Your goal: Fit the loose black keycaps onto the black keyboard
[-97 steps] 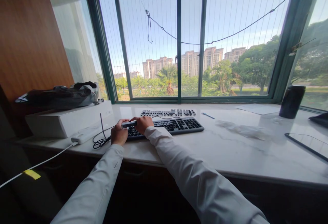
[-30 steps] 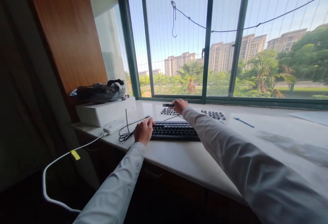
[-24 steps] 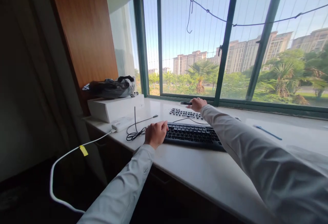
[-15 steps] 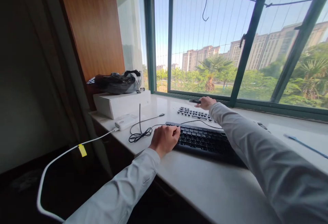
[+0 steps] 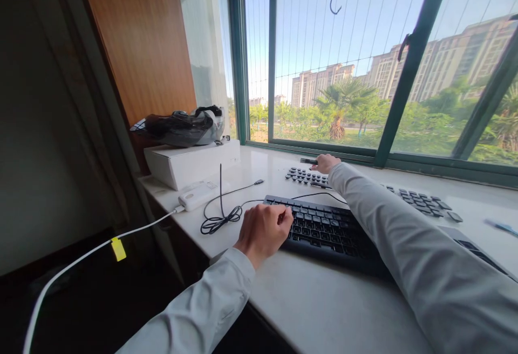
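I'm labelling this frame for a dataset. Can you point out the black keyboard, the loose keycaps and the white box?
Black keyboard [image 5: 324, 230], head view, on its key field.
Loose keycaps [image 5: 301, 176], head view, on the left rows.
White box [image 5: 182, 165], head view, on its front side.

White marble-look sill counter [image 5: 324, 311] under green-framed windows [image 5: 413, 57], thin wire grille, daylight, blue sky, towers and palms outside. Wood panel wall [image 5: 137, 41] left, dark floor [image 5: 81, 311].
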Demonstrator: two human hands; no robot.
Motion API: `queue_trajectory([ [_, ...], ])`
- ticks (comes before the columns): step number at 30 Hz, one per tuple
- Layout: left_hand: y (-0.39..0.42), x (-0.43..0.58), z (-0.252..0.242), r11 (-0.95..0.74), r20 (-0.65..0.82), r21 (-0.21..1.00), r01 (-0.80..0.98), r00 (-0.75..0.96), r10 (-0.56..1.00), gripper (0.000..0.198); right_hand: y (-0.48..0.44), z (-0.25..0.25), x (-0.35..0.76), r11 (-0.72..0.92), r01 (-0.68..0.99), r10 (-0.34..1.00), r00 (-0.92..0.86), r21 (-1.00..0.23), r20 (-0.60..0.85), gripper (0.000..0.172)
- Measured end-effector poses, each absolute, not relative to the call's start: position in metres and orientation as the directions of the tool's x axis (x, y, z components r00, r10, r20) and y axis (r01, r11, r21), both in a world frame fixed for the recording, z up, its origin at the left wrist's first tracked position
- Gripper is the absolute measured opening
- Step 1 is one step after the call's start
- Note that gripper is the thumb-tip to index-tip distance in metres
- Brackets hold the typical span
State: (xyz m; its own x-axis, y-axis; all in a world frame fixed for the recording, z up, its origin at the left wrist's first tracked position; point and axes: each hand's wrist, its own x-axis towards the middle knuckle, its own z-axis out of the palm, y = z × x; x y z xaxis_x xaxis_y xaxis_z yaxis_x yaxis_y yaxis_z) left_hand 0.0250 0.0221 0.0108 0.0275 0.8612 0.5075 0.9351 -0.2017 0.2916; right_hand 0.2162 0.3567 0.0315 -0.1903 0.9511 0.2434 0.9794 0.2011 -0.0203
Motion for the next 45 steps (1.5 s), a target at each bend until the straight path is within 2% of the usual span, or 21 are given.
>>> queue_trajectory([
  [7, 0.021, 0.026, 0.012, -0.197, 0.529, 0.266, 0.944, 0.027, 0.848, 0.046, 0.364, 0.027, 0.212, 0.2, 0.979, 0.968, -0.193, -0.026, 0.16, 0.054],
  [18, 0.021, 0.026, 0.011, -0.195, 0.525, 0.239, 0.951, 0.042, 0.85, 0.046, 0.363, 0.023, 0.207, 0.205, 0.979, 0.969, -0.202, -0.007, 0.145, 0.04],
  [45, 0.022, 0.026, 0.012, -0.144, 0.481, 0.243, 0.959, 0.011, 0.877, 0.047, 0.347, 0.026, 0.207, 0.219, 0.975, 0.958, -0.207, -0.038, 0.2, 0.04],
])
